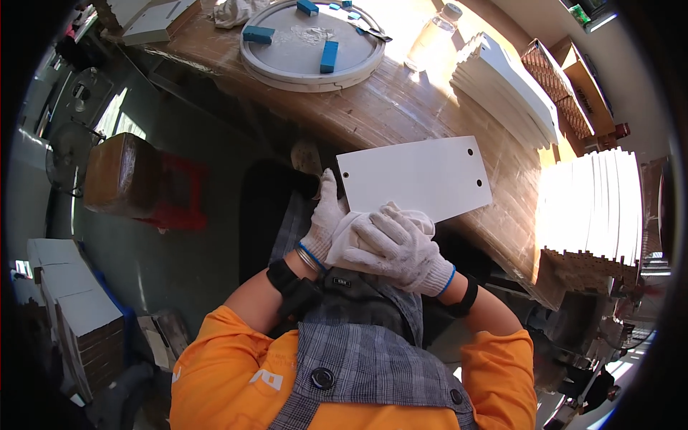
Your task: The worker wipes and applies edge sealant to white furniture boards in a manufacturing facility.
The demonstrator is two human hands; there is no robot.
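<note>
A flat white rectangular panel (419,175) with a few small dark holes lies across the table's front edge, its near left corner jutting toward me. Both my hands wear white knit gloves and meet at its near edge. Between them is a bunched white cloth (345,240). My right hand (401,247) is closed over the cloth, its fingers laid across it toward the left. The thumb of my left hand (324,226) points up beside the panel's left end, while its other fingers are hidden under the cloth and my right hand.
On the wooden table (401,115) stand a round white turntable (301,54) with blue blocks, a clear bottle (433,36) and a stack of white panels (505,89). More panels (588,204) stand at the right. A box on a red stool (183,190) is at the left.
</note>
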